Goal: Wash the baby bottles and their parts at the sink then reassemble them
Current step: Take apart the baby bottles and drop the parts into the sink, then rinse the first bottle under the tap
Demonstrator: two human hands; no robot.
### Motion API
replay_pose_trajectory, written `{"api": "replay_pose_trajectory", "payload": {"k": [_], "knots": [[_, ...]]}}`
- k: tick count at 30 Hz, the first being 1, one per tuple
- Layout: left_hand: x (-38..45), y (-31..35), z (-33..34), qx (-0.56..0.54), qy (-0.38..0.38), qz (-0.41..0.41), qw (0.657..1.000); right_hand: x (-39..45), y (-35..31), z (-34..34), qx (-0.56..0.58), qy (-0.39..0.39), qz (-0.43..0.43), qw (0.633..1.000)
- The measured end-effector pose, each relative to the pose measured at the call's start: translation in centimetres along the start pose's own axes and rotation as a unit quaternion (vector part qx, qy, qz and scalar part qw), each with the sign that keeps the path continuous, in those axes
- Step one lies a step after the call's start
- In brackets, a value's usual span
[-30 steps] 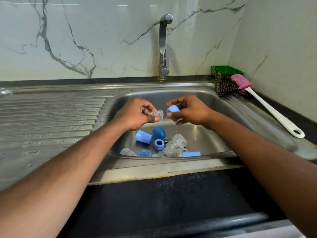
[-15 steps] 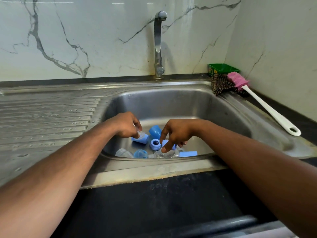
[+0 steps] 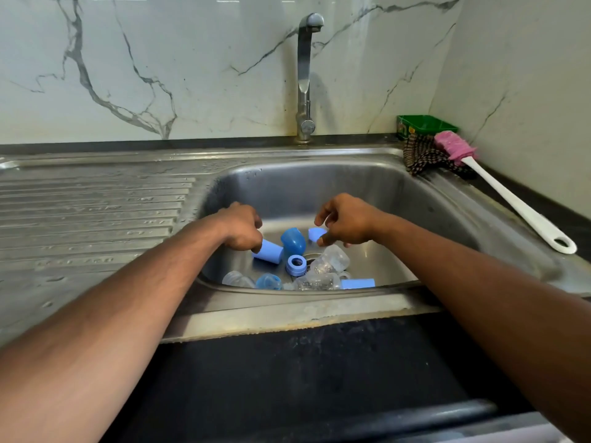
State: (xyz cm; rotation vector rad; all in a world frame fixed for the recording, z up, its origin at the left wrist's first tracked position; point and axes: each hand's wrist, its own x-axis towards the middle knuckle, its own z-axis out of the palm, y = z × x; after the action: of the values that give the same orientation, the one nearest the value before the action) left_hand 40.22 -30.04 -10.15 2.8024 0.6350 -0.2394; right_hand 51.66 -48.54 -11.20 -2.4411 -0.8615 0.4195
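Both of my hands are low inside the steel sink [image 3: 447, 199]. My left hand [image 3: 241, 225] curls its fingers over the end of a light-blue cylindrical cap [image 3: 270, 251] lying on the sink floor. My right hand [image 3: 347, 223] pinches a small light-blue bottle part [image 3: 316, 233] between thumb and fingers, just above the floor. Between the hands stands a darker blue dome cap [image 3: 292, 240]. Nearer me lie a blue screw ring [image 3: 296, 265], two clear bottles [image 3: 331, 259] [image 3: 318, 281], another light-blue cap [image 3: 358, 283], a clear teat [image 3: 236, 279] and a translucent blue piece [image 3: 268, 281].
The tap [image 3: 305, 75] stands behind the basin with no water running. A wet ribbed drainboard [image 3: 89, 212] lies to the left. On the right rim sit a pink-headed bottle brush with a white handle [image 3: 511, 199], a dark cloth [image 3: 422, 158] and a green box [image 3: 425, 124].
Both hands dropped from above the basin to its floor. The left hand, which held a clear teat, now sits on the light-blue cap. The right hand has lifted slightly with its blue part.
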Motion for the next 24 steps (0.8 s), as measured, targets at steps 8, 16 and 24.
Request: {"api": "replay_pose_trajectory", "payload": {"k": [8,16,24], "knots": [[-0.6,-0.3,-0.6,-0.053,-0.039,0.026,0.997,-0.9,-0.8,0.9,-0.047,-0.084,-0.017,0.995],[0.5,-0.3,-0.5,-0.025,-0.001,0.042,0.999,0.5,-4.4,3.1,-0.301,-0.185,-0.056,0.934],[0.3,0.2,-0.4,0.018,0.020,0.048,0.998,2.5,-6.0,7.8,-0.433,-0.275,-0.040,0.857]]}}
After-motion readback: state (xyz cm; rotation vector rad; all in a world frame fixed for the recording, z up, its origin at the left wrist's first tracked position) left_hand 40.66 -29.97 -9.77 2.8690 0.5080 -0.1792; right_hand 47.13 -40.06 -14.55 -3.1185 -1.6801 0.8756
